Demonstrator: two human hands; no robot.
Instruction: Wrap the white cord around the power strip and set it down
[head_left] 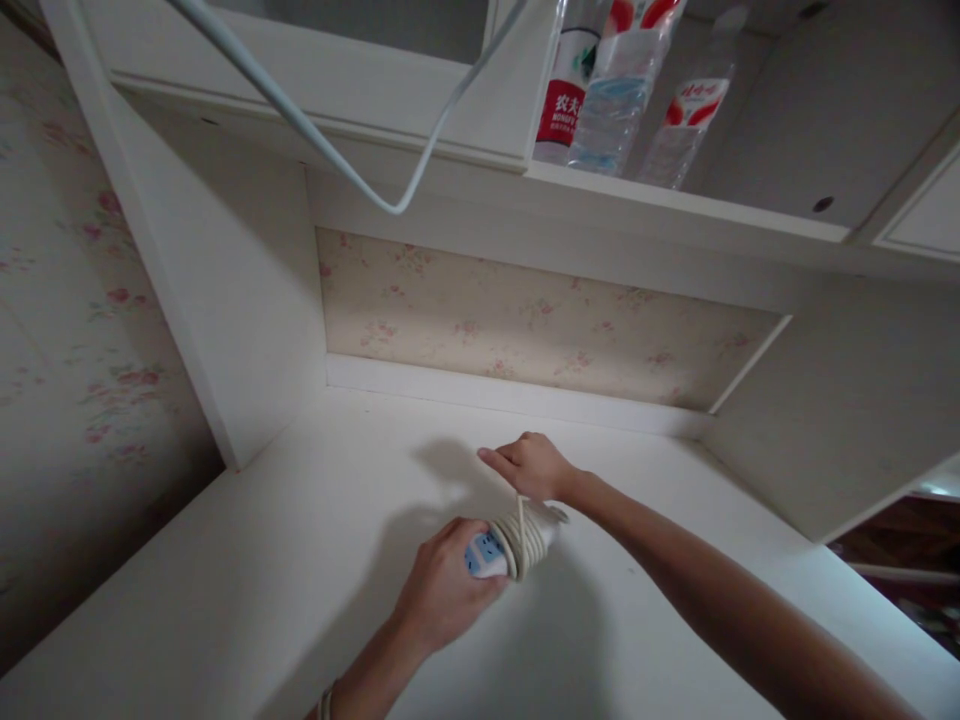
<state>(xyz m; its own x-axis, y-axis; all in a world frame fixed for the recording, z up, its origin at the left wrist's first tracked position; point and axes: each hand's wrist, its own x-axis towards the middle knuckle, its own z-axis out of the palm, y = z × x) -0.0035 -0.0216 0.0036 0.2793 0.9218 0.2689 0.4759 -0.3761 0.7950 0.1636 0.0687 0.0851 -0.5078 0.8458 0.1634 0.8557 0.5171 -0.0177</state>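
Observation:
A white power strip (486, 556) with a blue socket face is tilted above the white desktop. My left hand (444, 580) is closed round its near left end, fingers on top and thumb below. Several turns of cream cord (529, 545) are wrapped round the strip's middle. From the coil a short length of cord rises to my right hand (534, 466), which is closed on it just above the far end of the strip. The thumb of that hand points left. Inside the right fist, the cord is hidden.
Below is a white desktop (330, 480) with a side panel at left. Overhead, a shelf (697, 205) bears several plastic water bottles (616, 105). A pale bent cord-like loop (397, 208) hangs in front of the cabinet. Floral wallpaper (465, 320) covers the back.

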